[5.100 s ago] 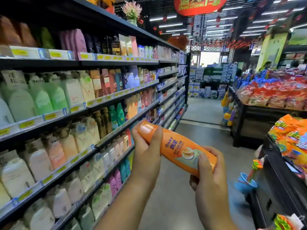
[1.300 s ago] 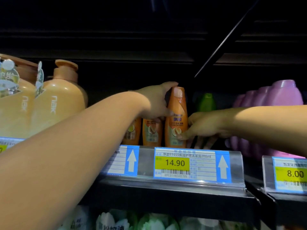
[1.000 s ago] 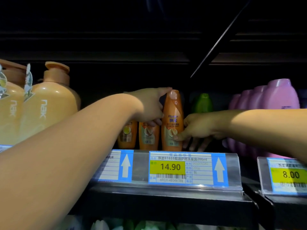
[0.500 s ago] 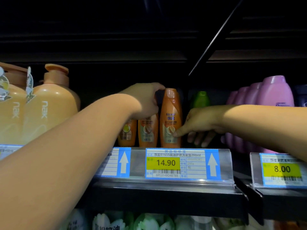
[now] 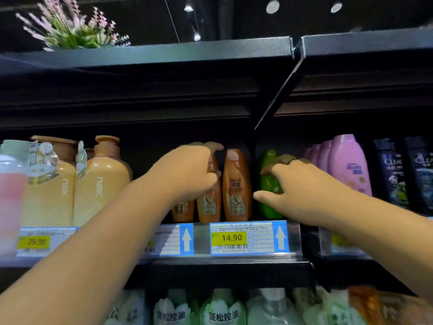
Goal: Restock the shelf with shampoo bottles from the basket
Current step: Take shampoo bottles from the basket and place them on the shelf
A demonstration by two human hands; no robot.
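Left grip curls over the cap of the middle slim orange plastic shampoo bottle. Right grip wraps the green plastic bottle. Between them, the rightmost orange shampoo bottle stands upright at centre frame on the black metal shelf. I judge it placed and am just tidying the row. Basket out of view, so what's left is unknown.

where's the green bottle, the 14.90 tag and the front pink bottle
green bottle (image 5: 267,184), head view, on its bare middle
14.90 tag (image 5: 232,238), head view, on the yellow price patch
front pink bottle (image 5: 349,165), head view, on its upper body
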